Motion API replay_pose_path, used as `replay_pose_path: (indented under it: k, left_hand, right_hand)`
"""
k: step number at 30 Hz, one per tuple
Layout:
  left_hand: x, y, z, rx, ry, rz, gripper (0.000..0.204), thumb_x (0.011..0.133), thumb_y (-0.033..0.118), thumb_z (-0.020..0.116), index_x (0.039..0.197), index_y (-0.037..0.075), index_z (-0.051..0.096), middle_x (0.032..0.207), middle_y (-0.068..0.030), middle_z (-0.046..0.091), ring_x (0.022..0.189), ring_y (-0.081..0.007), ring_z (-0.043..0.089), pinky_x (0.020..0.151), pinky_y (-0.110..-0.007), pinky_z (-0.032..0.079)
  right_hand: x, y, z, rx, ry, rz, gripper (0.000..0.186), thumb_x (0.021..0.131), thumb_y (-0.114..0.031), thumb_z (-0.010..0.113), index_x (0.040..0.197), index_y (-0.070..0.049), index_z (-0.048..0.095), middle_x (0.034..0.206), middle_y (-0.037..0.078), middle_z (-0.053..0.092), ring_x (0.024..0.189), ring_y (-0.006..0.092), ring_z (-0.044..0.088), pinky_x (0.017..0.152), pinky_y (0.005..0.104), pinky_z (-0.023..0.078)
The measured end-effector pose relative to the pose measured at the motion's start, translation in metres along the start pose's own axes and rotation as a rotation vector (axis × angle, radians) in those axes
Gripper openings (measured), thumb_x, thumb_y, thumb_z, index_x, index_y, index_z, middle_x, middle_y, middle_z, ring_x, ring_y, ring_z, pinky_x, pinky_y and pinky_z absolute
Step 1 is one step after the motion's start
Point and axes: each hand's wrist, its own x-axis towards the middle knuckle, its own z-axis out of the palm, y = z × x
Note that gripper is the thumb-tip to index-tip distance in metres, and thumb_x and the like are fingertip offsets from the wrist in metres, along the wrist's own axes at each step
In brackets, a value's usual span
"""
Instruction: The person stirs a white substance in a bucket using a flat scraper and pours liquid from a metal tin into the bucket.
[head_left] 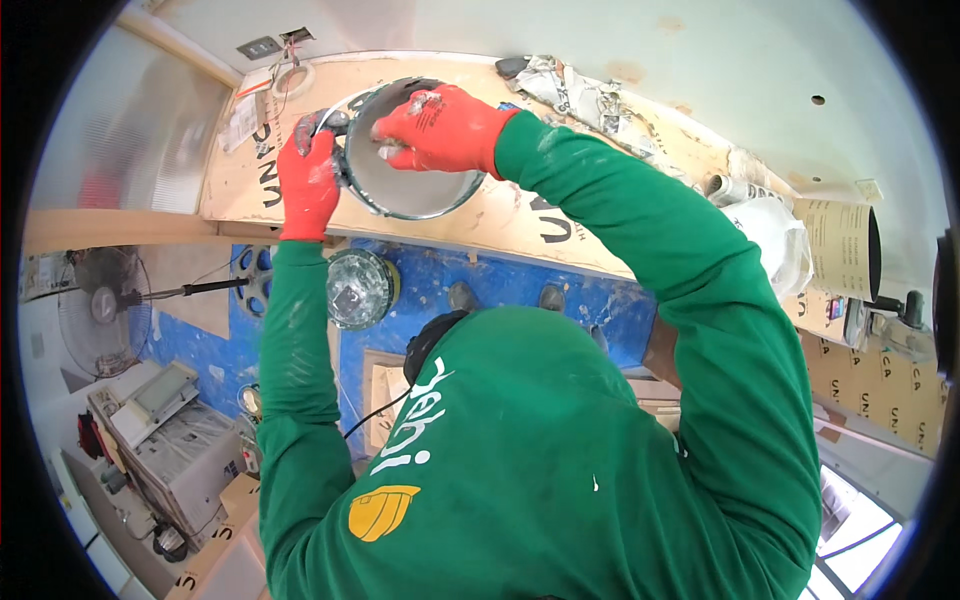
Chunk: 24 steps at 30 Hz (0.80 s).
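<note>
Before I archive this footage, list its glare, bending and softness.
Head view: the fisheye bows the front edge of the ledge; window panes at lower right look washed out; the fan at left looks soft; the left hand, right hand and bucket look fairly crisp.

Over the link I see a green long-sleeved sweatshirt [570,440] bearing white lettering [405,425] and a yellow helmet-shaped emblem [383,512]. Pale streaks mark the left sleeve [300,330]. The left glove [308,180] and right glove [440,128] are red, grey-smeared around the fingers [305,133]; the shoes [461,297] look dark grey.
</note>
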Motion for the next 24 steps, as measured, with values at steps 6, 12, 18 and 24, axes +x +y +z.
replay_pose_path:
  k: [6, 12, 18, 24]
  left_hand:
    - [-0.018, 0.015, 0.026, -0.087, 0.155, 0.036, 0.022, 0.091, 0.007, 0.052, 0.105, 0.000, 0.068, 0.080, -0.0038, 0.063, 0.070, -0.0101, 0.053, 0.066, -0.027, 0.045]
    - [-0.031, 0.011, 0.026, -0.195, 0.280, -0.026, 0.023, 0.091, 0.005, 0.050, 0.104, -0.002, 0.068, 0.083, -0.0011, 0.064, 0.068, -0.0076, 0.050, 0.063, -0.026, 0.043]
    - [-0.034, 0.001, 0.012, -0.270, 0.259, -0.032, 0.022, 0.095, 0.005, 0.049, 0.108, 0.000, 0.066, 0.092, -0.0003, 0.065, 0.072, -0.0058, 0.051, 0.066, -0.022, 0.042]
    - [-0.024, -0.022, 0.002, -0.307, 0.271, -0.027, 0.021, 0.092, 0.004, 0.050, 0.102, 0.000, 0.068, 0.089, -0.0019, 0.067, 0.071, -0.0074, 0.053, 0.066, -0.024, 0.044]
  right_hand:
    - [0.008, -0.022, -0.026, 0.094, -0.265, 0.345, 0.044, 0.098, -0.041, 0.056, 0.129, -0.010, 0.061, 0.116, 0.017, 0.069, 0.113, 0.0360, 0.062, 0.096, 0.0456, 0.050]
    - [-0.008, -0.033, -0.027, 0.217, -0.227, 0.533, 0.056, 0.100, -0.045, 0.054, 0.136, -0.002, 0.057, 0.125, 0.018, 0.066, 0.119, 0.0318, 0.061, 0.102, 0.0412, 0.047]
    - [-0.010, -0.017, -0.016, 1.191, -0.017, 1.053, 0.045, 0.100, -0.040, 0.059, 0.120, -0.001, 0.067, 0.105, 0.011, 0.072, 0.094, 0.0201, 0.069, 0.084, 0.0376, 0.055]
    - [-0.028, -0.027, -0.120, 0.698, -0.068, 0.539, 0.045, 0.101, -0.030, 0.058, 0.135, -0.001, 0.056, 0.118, 0.013, 0.068, 0.113, 0.0259, 0.066, 0.100, 0.0378, 0.051]
